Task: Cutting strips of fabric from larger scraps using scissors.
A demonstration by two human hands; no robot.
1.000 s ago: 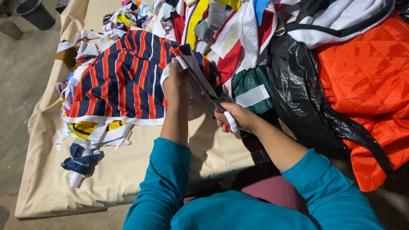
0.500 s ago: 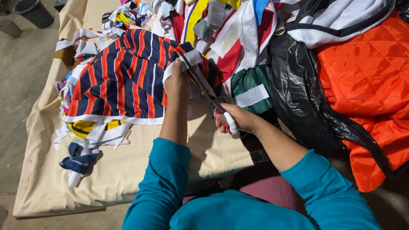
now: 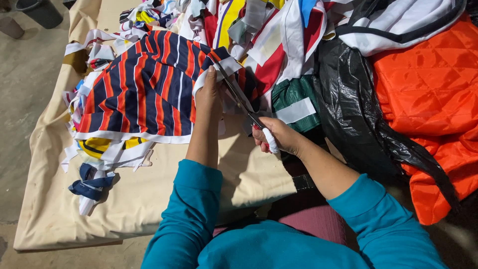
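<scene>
Teal knit sleeves fill the bottom of my view, both arms reaching forward over the cream canvas table cover (image 3: 149, 199). On my right, the right hand (image 3: 279, 137) is curled tight around the pale handles of a pair of long steel scissors (image 3: 239, 97), fingers closed through the loops, the blades running up and away toward the cloth. Just beyond, the left hand (image 3: 209, 94) is clamped on the navy, orange and white striped fabric (image 3: 144, 89), thumb and fingers pinching its white edge band taut beside the blades. Against the view half a second ago, the scissors sit a little further along that edge and the left hand has crept up with them, so I judge the cut is advancing along the band rather than starting or finishing; the strip is not yet free. The striped piece lies spread across the left half of the table, with white and yellow trimmings (image 3: 107, 149) hanging off its near side and a knotted navy scrap (image 3: 89, 184) closer to me. Farther right lie a crumpled black plastic bag (image 3: 358, 109) and a quilted orange jacket (image 3: 428, 84), and at the far edge a heap of mixed coloured offcuts (image 3: 259, 25).
</scene>
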